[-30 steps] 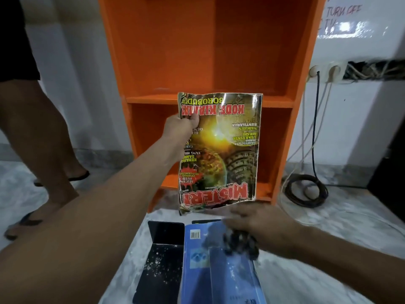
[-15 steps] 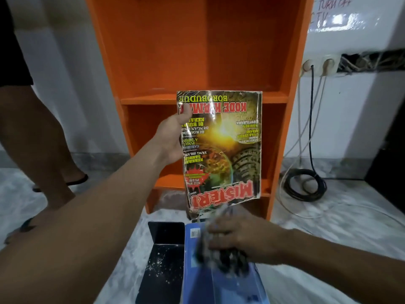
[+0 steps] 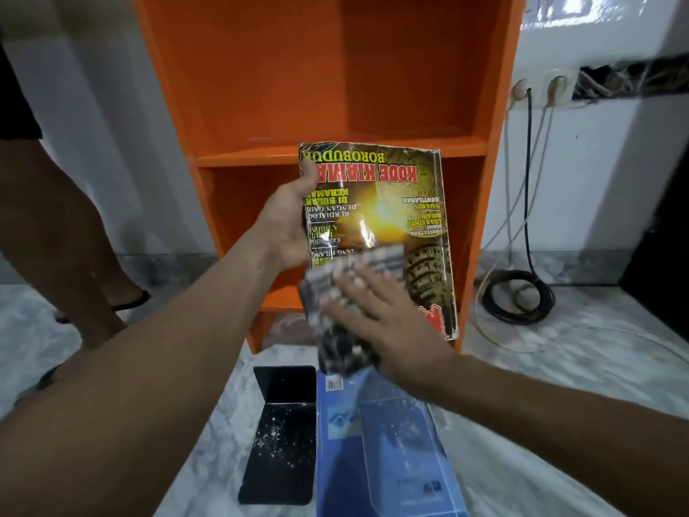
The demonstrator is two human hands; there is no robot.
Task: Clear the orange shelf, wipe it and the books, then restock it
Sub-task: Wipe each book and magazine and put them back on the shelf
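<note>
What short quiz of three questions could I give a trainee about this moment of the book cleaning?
1. True or false: the magazine is held upside down as the camera sees it.
2. Which hand presses the cloth on the cover? A) the left hand B) the right hand
3. Fill in: on the floor below the hands lie a blue book and a ____ bookend.

Key
1. True; its title text reads inverted.
2. B; the left hand grips the magazine's edge in front of the orange shelf.
3. black
</note>
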